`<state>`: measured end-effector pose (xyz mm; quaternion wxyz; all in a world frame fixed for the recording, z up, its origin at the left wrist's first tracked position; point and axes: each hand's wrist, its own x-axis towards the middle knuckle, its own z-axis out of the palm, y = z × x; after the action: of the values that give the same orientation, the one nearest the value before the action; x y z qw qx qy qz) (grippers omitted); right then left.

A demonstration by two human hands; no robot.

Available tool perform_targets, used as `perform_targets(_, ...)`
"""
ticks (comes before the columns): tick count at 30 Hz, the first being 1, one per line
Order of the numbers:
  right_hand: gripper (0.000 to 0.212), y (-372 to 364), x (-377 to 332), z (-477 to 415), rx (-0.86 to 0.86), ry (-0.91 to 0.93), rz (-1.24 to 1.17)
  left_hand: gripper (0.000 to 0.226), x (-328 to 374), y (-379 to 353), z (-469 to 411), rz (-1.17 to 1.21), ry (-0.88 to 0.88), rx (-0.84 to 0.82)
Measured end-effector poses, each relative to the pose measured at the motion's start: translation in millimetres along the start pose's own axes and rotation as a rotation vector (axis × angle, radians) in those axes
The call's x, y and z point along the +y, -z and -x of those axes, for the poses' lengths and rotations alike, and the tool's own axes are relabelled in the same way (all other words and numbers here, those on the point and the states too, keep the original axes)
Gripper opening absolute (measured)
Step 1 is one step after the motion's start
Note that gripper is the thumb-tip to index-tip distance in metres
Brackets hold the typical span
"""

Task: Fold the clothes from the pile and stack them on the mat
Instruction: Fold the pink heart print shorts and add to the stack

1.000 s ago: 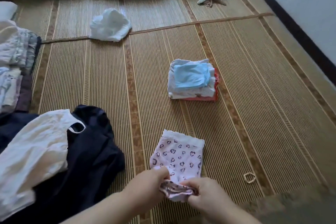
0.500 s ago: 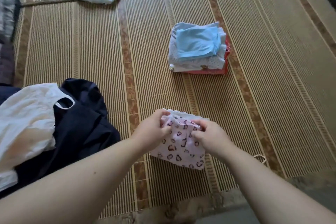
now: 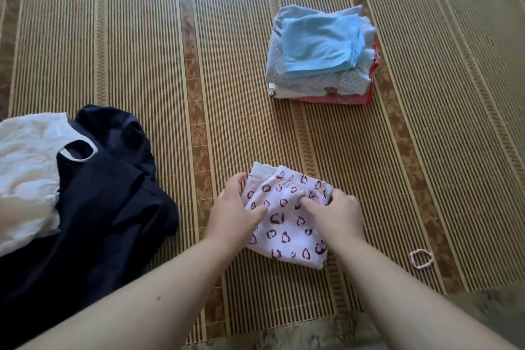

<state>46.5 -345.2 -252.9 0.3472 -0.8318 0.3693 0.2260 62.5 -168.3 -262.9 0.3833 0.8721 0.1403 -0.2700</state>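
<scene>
The striped woven bamboo mat [image 3: 426, 150] carries a loose pile of navy and white clothes [image 3: 99, 193] at the left. A folded stack topped with light blue cloth [image 3: 321, 45] sits ahead and to the right. The pink heart-print garment [image 3: 287, 230] lies just before the person, its far corners pinched by the left hand [image 3: 235, 213] and right hand [image 3: 338, 216], fingers curled round the edges. The right hand is nearer the stack.

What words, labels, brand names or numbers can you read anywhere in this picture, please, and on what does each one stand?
None: no word, number, label or brand is readable in this view.
pink garment: only a printed pattern of dark hearts, no lettering.
folded stack: dots and a small brown motif on its front edge, too small to tell; no text.
mat: woven stripes only.
</scene>
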Motion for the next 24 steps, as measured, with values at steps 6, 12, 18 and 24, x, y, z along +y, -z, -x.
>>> perform_targets(6, 0.025, 3.6, -7.1, -2.8, -0.043, 0.045, -0.117, 0.085, 6.0, 6.1, -8.0, 0.033, -0.02, -0.214)
perform_targets(12, 0.081, 19.8, 9.6, 6.2, -0.17, 0.195, -0.181, 0.059, 11.3, 14.9, -2.9, 0.05, -0.139, -0.417)
perform_targets(18, 0.04, 82.9, -33.6, -3.6, -0.107, 0.386, -0.366, 0.059, 68.0, 37.5, -9.7, 0.172, -0.319, -0.251)
perform_targets(24, 0.042, 154.2, -129.7, -49.5, 0.136, 0.641, -0.227, 0.065, 165.0, 71.6, -66.0, 0.304, -0.485, -0.167)
